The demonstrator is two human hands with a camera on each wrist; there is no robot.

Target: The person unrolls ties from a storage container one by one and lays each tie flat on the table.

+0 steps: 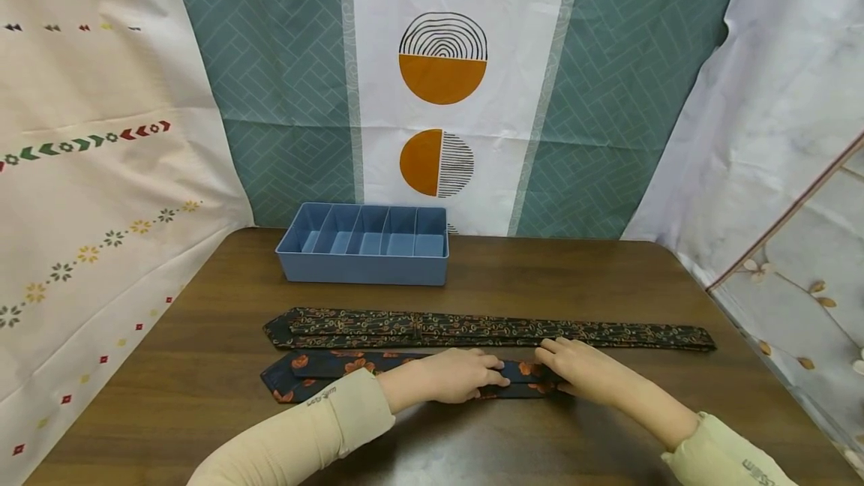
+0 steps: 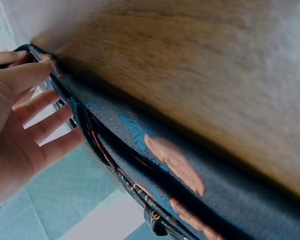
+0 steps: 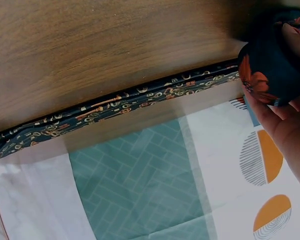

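A dark navy necktie with orange flowers (image 1: 358,364) lies folded lengthwise across the table, its wide pointed tip at the left. My left hand (image 1: 448,375) rests on its middle, with extended fingers along the far edge and the thumb at the near edge. At the tie's right end, my right hand (image 1: 580,370) grips a curled-over portion of the floral necktie (image 3: 270,65) between thumb and fingers. Just beyond lies a second dark necktie with a small gold and orange pattern (image 1: 486,327), stretched straight and folded double.
A blue box with several narrow compartments (image 1: 364,268) stands at the back left of the brown wooden table (image 1: 540,276). Patterned cloths (image 1: 290,81) hang behind the table and along both sides.
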